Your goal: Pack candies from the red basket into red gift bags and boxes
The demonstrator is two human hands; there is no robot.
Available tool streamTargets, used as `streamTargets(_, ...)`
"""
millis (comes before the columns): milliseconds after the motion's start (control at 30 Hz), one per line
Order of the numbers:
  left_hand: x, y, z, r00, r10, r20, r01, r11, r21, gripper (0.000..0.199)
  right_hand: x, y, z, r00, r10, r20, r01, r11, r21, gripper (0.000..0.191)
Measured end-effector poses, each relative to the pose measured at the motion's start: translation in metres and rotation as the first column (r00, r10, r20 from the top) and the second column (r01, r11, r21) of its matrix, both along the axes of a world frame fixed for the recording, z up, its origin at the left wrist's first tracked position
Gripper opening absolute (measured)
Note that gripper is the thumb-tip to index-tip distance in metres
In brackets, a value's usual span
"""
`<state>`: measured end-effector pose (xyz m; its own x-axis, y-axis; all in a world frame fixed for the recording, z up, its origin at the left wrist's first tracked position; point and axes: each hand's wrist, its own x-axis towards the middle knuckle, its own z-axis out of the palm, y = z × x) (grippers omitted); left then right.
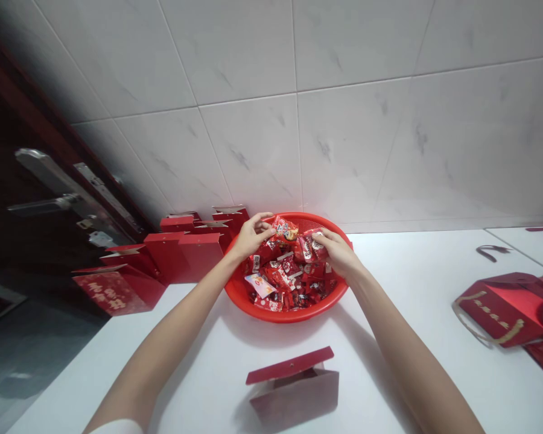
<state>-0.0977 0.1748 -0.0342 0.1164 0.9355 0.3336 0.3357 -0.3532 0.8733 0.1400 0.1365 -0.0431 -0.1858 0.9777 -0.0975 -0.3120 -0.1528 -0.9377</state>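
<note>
A red plastic basket [294,315] full of small wrapped snacks, mostly in red packets, stands on the white table against the wall. Over its back left part, my left hand [254,236] has its fingers closed at the edge of a red snack packet [285,229]. On the right side of the basket, my right hand [337,252] pinches another red snack packet [308,246] between thumb and fingers. A pale, colourful packet [260,286] lies among the red ones. Nearer to me, between my forearms, a red paper gift box [294,392] stands with its lid partly raised.
Several red gift boxes [181,256] stand in a group left of the basket. Farther right are a red box with rope handles [502,310] and a dark strap [493,250]. A dark door with a metal handle [45,205] is at the left, beyond the table [389,265].
</note>
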Motion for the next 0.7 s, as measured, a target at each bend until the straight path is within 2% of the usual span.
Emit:
streamTargets(133, -0.001, 0.003, -0.003, 1.000, -0.023, 0.008, 0.024, 0.999, -0.036, 0.049, 0.000, -0.001, 0.000, 1.000, -0.010, 0.017, 0.009, 1.000, 0.005, 0.010)
streamTargets(200, -0.003, 0.003, -0.005, 0.996, -0.003, -0.091, -0.003, 0.997, -0.073, 0.042, 0.000, -0.002, 0.003, 0.999, -0.019, 0.029, 0.019, 1.000, 0.007, 0.010)
streamTargets(267, -0.006, 0.002, -0.005, 0.957, 0.074, -0.280, -0.094, 0.994, -0.060, 0.040, 0.000, -0.004, 0.005, 0.999, -0.022, 0.035, 0.022, 1.000, 0.002, 0.010)
streamTargets(367, -0.007, -0.002, -0.002, 0.782, 0.164, -0.601, -0.204, 0.979, 0.002, 0.040, 0.000, -0.004, 0.006, 0.999, -0.022, 0.042, 0.023, 1.000, -0.006, 0.011)
streamTargets(433, -0.006, -0.005, 0.001, 0.627, 0.117, -0.770, -0.198, 0.980, -0.013, 0.038, 0.000, -0.004, 0.006, 0.999, -0.021, 0.039, 0.021, 1.000, -0.002, 0.012)
streamTargets(500, -0.002, -0.008, 0.004, 0.480, 0.035, -0.877, -0.172, 0.984, -0.055, 0.040, 0.000, -0.003, 0.005, 0.999, -0.019, 0.032, 0.019, 1.000, 0.008, 0.012)
streamTargets(567, 0.001, -0.010, 0.006, 0.379, -0.021, -0.925, -0.178, 0.980, -0.094, 0.049, 0.000, -0.003, 0.003, 0.999, -0.018, 0.035, 0.017, 1.000, 0.018, 0.014)
streamTargets(633, 0.004, -0.010, 0.007, 0.356, -0.046, -0.933, -0.194, 0.973, -0.122, 0.057, 0.000, -0.002, 0.001, 0.999, -0.014, 0.039, 0.012, 1.000, 0.028, 0.017)
streamTargets(700, 0.004, -0.011, 0.007, 0.428, -0.069, -0.901, -0.161, 0.975, -0.151, 0.060, 0.001, -0.002, 0.000, 0.999, -0.011, 0.031, 0.010, 0.999, 0.042, 0.020)
